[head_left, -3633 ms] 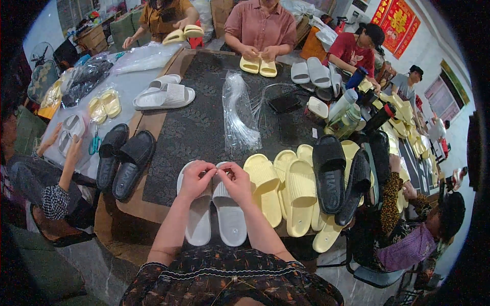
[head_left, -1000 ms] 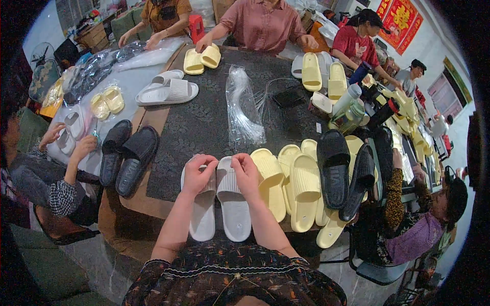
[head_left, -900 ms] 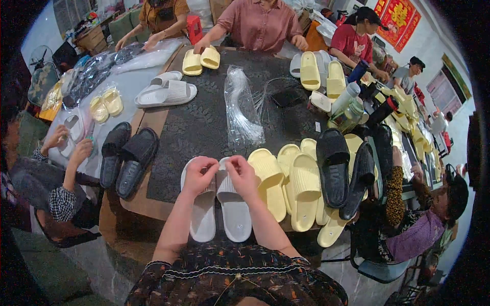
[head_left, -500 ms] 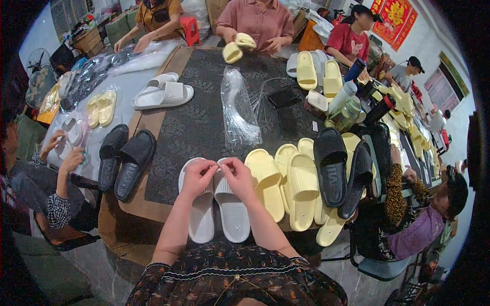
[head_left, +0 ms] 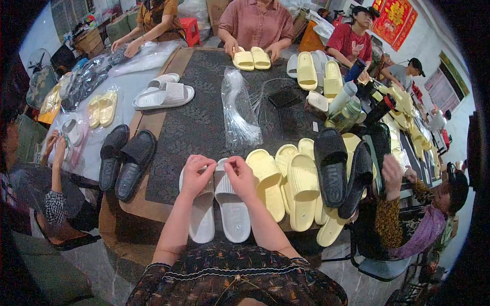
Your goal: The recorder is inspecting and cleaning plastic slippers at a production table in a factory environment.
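Hands unmoved, left hand [head_left: 196, 175] and right hand [head_left: 240, 176] grip still pinching white slides [head_left: 219, 206], yellow pair [head_left: 251, 58] laid flat opposite.

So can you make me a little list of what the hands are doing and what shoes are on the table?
left hand: rests on the left white slipper, fingers pinched near its top
right hand: rests on the right white slipper, fingers pinched; what they pinch is too small to tell
right of the hands: yellow slippers, then black slippers
left of the hands: black pair
middle of table: clear plastic bags
far side: other people with yellow slippers
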A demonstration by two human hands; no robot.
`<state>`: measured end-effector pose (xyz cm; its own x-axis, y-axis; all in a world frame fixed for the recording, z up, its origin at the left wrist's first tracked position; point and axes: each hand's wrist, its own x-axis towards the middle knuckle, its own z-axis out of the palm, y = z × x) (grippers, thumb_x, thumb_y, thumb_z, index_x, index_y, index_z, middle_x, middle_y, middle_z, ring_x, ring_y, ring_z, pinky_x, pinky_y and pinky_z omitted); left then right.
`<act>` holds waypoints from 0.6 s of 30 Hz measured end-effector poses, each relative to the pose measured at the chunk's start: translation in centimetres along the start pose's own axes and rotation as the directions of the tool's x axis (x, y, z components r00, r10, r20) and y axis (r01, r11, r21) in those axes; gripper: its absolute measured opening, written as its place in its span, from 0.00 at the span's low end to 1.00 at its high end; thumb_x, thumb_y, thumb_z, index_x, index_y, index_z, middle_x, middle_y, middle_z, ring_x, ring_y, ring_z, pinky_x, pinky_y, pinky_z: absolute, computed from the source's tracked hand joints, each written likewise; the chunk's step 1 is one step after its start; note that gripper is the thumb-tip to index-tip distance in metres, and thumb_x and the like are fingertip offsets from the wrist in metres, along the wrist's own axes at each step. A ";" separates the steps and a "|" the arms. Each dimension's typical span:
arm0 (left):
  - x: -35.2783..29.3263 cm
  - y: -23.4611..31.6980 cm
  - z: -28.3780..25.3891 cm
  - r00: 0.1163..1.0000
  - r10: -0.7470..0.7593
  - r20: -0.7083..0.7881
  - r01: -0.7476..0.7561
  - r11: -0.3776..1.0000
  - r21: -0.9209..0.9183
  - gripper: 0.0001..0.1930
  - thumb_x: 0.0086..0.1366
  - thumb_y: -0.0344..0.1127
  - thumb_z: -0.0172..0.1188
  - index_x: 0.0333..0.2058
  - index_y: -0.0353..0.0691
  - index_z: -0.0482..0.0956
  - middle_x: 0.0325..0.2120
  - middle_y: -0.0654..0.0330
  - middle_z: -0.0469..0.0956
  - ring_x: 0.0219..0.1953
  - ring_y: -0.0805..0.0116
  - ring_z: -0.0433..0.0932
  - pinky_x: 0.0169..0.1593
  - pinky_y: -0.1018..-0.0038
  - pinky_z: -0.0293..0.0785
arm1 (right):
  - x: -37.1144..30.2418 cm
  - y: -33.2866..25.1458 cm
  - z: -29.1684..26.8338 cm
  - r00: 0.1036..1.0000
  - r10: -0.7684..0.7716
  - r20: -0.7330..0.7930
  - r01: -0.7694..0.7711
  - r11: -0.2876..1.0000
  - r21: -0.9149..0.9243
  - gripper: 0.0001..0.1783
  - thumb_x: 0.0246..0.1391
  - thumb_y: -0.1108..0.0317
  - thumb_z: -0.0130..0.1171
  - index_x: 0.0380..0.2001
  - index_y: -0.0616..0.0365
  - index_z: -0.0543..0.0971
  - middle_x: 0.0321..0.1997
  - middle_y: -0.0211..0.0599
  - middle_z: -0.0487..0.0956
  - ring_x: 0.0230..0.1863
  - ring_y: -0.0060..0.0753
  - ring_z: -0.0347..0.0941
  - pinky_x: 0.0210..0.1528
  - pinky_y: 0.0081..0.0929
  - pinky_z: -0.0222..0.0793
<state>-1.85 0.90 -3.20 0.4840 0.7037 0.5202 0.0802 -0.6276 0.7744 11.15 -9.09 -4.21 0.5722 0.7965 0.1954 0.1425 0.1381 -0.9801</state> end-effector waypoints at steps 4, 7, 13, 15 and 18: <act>-0.2 -0.3 -0.2 0.992 -0.047 0.119 0.049 0.999 -0.018 0.05 0.54 0.31 0.65 0.30 0.38 0.83 0.26 0.60 0.80 0.34 0.62 0.75 0.43 0.69 0.70 | -0.1 -0.5 0.1 0.998 0.006 0.070 -0.002 0.998 -0.059 0.07 0.59 0.69 0.58 0.38 0.60 0.76 0.30 0.25 0.77 0.30 0.13 0.69 0.32 0.15 0.66; 0.0 0.3 0.0 0.988 -0.109 0.109 0.113 0.993 -0.037 0.06 0.53 0.31 0.66 0.30 0.39 0.83 0.26 0.61 0.80 0.35 0.63 0.75 0.43 0.69 0.70 | 0.2 0.7 -0.2 0.999 0.028 -0.034 -0.024 0.994 0.106 0.06 0.60 0.69 0.57 0.37 0.60 0.76 0.30 0.22 0.75 0.30 0.11 0.67 0.34 0.14 0.65; -0.1 0.0 -0.1 0.994 -0.015 0.108 0.014 1.000 0.001 0.05 0.53 0.30 0.65 0.30 0.39 0.83 0.27 0.61 0.80 0.36 0.63 0.75 0.42 0.69 0.70 | 0.0 0.4 0.1 0.995 -0.006 0.095 0.013 0.997 -0.071 0.08 0.60 0.68 0.58 0.38 0.61 0.75 0.31 0.26 0.77 0.31 0.15 0.70 0.35 0.18 0.68; -0.5 0.4 -0.1 0.997 -0.031 0.074 0.033 0.999 -0.021 0.04 0.54 0.30 0.64 0.29 0.39 0.81 0.28 0.60 0.80 0.37 0.61 0.75 0.43 0.67 0.70 | -0.3 0.9 0.1 1.000 0.000 -0.016 0.001 1.000 0.029 0.07 0.59 0.68 0.58 0.37 0.61 0.76 0.31 0.26 0.77 0.30 0.14 0.69 0.33 0.17 0.67; 0.4 0.3 -0.3 0.998 0.028 0.055 -0.031 0.998 0.048 0.03 0.54 0.30 0.64 0.29 0.39 0.81 0.29 0.59 0.80 0.38 0.60 0.75 0.45 0.67 0.69 | 0.3 1.0 0.0 0.993 -0.003 -0.114 0.028 0.976 0.215 0.07 0.59 0.68 0.58 0.36 0.61 0.76 0.30 0.26 0.77 0.28 0.14 0.68 0.31 0.16 0.66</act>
<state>-1.85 1.06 -2.65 0.5330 0.6666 0.5211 0.1069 -0.6640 0.7400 11.46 -8.72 -5.15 0.6603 0.7236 0.2011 -0.0189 0.2837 -0.9587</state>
